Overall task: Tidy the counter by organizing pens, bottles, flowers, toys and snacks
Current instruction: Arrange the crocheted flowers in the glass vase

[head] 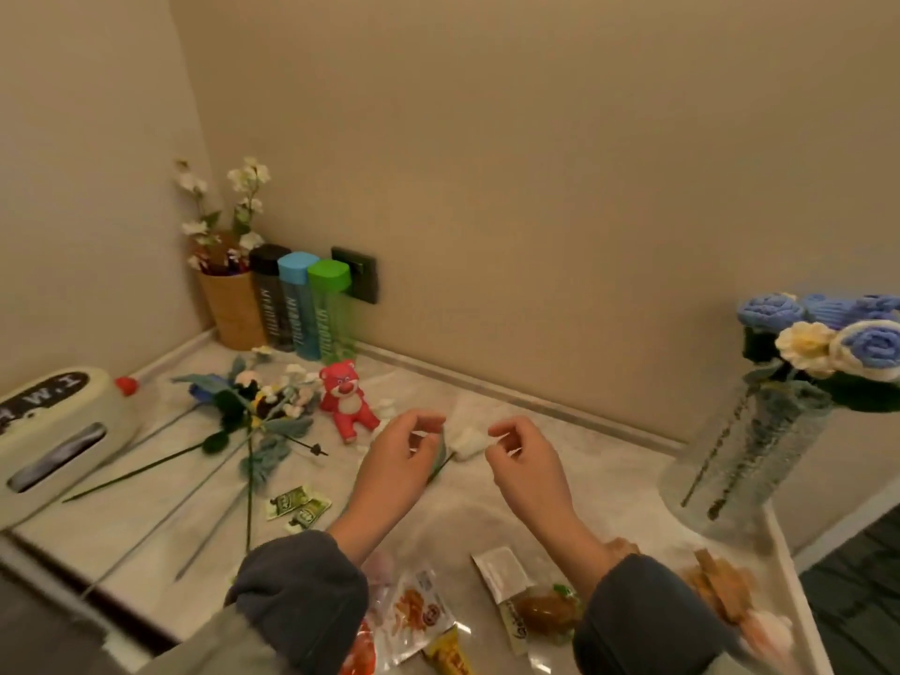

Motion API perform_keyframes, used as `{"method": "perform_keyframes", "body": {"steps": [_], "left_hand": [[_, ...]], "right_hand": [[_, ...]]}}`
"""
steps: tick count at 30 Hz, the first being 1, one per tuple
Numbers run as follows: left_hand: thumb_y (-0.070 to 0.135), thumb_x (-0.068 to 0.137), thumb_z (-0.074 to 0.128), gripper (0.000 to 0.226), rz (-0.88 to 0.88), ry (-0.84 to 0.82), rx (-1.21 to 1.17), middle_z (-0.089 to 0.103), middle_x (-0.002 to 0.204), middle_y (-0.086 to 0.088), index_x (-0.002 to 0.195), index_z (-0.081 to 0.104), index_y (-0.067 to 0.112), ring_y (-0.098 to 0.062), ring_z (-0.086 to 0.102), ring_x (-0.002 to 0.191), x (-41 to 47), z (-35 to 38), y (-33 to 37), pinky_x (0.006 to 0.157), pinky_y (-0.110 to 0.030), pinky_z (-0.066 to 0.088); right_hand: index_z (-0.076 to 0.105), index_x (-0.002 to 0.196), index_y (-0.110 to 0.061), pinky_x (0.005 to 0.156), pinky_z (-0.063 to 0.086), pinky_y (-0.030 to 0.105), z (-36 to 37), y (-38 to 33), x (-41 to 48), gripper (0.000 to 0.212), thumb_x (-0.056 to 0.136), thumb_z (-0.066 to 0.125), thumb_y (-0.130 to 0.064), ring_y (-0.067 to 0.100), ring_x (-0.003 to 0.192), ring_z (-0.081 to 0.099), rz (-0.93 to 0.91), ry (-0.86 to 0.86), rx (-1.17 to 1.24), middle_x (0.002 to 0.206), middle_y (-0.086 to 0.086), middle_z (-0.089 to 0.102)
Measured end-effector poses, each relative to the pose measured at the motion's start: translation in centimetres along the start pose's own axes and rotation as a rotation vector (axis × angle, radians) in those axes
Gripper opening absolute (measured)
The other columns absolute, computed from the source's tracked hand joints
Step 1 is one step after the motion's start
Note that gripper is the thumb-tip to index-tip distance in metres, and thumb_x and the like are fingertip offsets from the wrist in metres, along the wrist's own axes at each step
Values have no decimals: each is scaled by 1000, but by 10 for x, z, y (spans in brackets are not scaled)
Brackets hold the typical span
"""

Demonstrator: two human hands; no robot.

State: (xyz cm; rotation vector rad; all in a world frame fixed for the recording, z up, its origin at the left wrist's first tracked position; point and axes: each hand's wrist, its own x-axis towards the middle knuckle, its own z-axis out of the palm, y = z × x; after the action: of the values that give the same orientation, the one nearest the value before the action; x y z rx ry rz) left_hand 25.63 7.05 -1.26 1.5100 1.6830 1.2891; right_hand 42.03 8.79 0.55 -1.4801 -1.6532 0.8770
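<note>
My left hand [397, 460] is raised over the middle of the counter [560, 460], thumb and forefinger pinched near the top, and a thin green stem runs down behind its fingers from a white flower [466, 441] that sits between my two hands; I cannot tell for sure whether the left hand is gripping the stem or only in front of it. My right hand [528, 462] is just beside the flower's head, thumb and forefinger pinched on a bit of its white edge, the other fingers curled loosely. Left of my hands a red bear toy [346, 400] sits upright on the counter, and beyond it a loose heap of knitted flowers [263, 406] lies with long stems fanned toward me. Two small green snack packets [297, 506] lie near those stems. In the back corner a brown cup [233, 306] holds white blossom sprigs, and touching it in a row stand three bottles [304, 304] with black, blue and green caps. At the far left is a pale tissue box [53, 431]. At the right a clear glass vase [745, 455] holds blue and cream knitted flowers. Close to me, between my grey sleeves [302, 591], several snack bags [419, 611] lie scattered flat
</note>
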Motion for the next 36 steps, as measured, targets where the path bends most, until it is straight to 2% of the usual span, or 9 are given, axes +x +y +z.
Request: {"method": "perform_keyframes", "body": {"steps": [6, 10, 14, 20, 24, 27, 32, 34, 36], "left_hand": [[19, 92, 56, 23, -121, 27, 79, 61, 104, 23, 104, 59, 38, 9, 56, 87, -9, -39, -53, 69, -9, 41], [15, 94, 49, 22, -210, 66, 188, 58, 96, 19, 93, 56, 36, 3, 54, 85, -13, -52, -75, 71, -21, 42], [18, 92, 50, 15, -283, 14, 366, 57, 89, 13, 92, 47, 33, -2, 55, 79, -18, -62, -95, 67, -28, 47], [41, 88, 54, 19, -276, -200, 654, 62, 98, 10, 105, 53, 32, -13, 61, 89, -8, -64, -103, 68, -28, 44], [40, 89, 47, 21, -265, -320, 779, 65, 103, 2, 103, 55, 26, -22, 62, 97, 5, -63, -104, 72, -30, 42], [36, 92, 41, 24, -257, -405, 845, 65, 104, -2, 104, 55, 21, -24, 62, 97, 13, -62, -103, 71, -31, 40], [34, 96, 35, 27, -237, -425, 760, 67, 104, -7, 114, 44, 16, -26, 63, 95, 29, -63, -98, 73, -33, 45], [28, 97, 38, 37, -199, -396, 723, 67, 104, -8, 129, 37, 10, -27, 64, 96, 37, -64, -93, 77, -34, 49], [25, 96, 39, 32, -161, -355, 647, 67, 100, -9, 124, 40, 9, -29, 65, 93, 46, -67, -85, 78, -37, 52]], "right_hand": [[57, 87, -35, 75, 56, 43, 60, 15, 11, 3, 86, 56, -32, 15, 75, 64, 139, -169, -124, 78, -7, 63], [57, 88, -30, 77, 56, 41, 88, 28, 19, 12, 86, 55, -42, 16, 76, 67, 247, -225, -196, 82, -5, 68], [62, 77, -19, 72, 58, 40, 102, 42, 22, 33, 87, 53, -48, 13, 52, 67, 355, -246, -234, 57, 0, 70], [64, 81, -12, 68, 54, 34, 113, 47, 38, 39, 86, 56, -50, 21, 65, 66, 361, -170, -319, 63, 3, 67], [57, 77, -17, 67, 51, 32, 118, 46, 44, 26, 84, 61, -41, 23, 69, 65, 349, -150, -350, 70, 5, 66], [57, 67, -16, 69, 56, 38, 119, 48, 46, 20, 82, 58, -29, 23, 59, 65, 369, -148, -312, 57, 5, 65], [56, 77, -12, 57, 59, 39, 115, 42, 52, 22, 93, 47, -25, 22, 48, 66, 428, -90, -162, 60, 8, 68], [53, 82, -15, 49, 54, 31, 109, 35, 55, 20, 96, 45, -26, 18, 48, 66, 430, -15, -110, 68, 7, 68], [53, 82, -17, 43, 45, 26, 99, 24, 61, 19, 97, 46, -26, 14, 47, 64, 411, 76, -71, 74, 6, 67]]}}
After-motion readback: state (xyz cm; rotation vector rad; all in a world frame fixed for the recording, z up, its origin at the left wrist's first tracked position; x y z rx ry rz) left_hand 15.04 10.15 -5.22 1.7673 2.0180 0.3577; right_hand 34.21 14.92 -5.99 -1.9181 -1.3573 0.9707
